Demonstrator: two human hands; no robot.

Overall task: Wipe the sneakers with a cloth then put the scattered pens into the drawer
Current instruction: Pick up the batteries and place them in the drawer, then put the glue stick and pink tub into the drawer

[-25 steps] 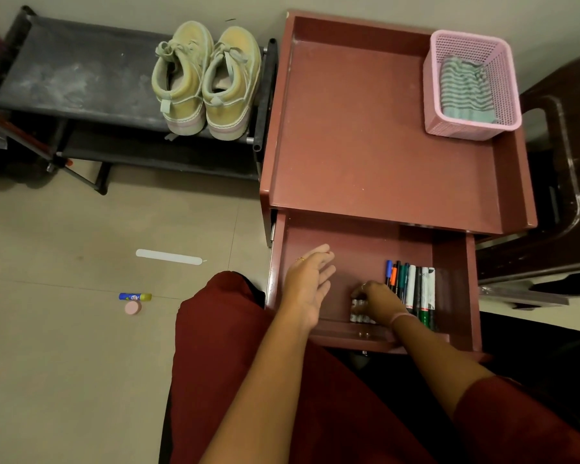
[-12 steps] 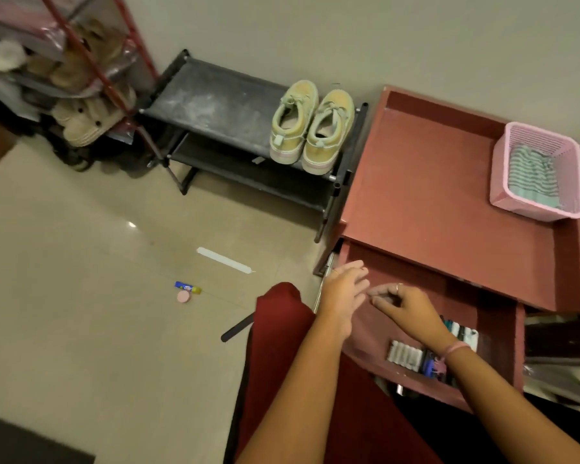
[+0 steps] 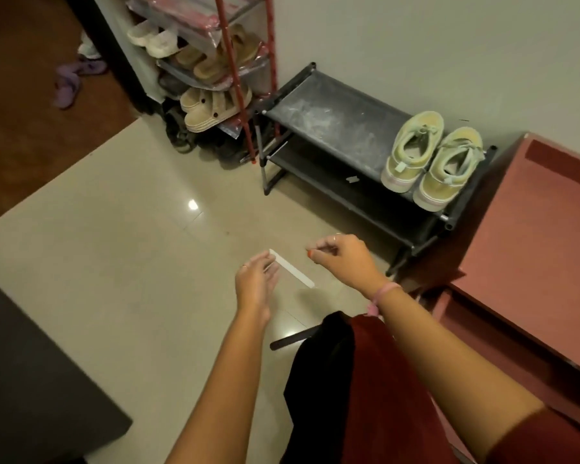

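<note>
My left hand [image 3: 256, 287] has relaxed, nearly straight fingers [image 3: 269, 262] holding nothing, above the white stick [image 3: 292, 267] on the floor [image 3: 114, 229]. My right hand [image 3: 344, 259] has loosely curled fingers; any grasp is unconfirmed. The sneakers [image 3: 432, 159] sit on the black rack [image 3: 332, 118]. The drawer [image 3: 516, 349] stands open at right.

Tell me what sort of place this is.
Probably a home entryway or shoe corner: a tall shoe rack full of sandals, a low black rack holding yellow sneakers, a tiled floor.
</note>
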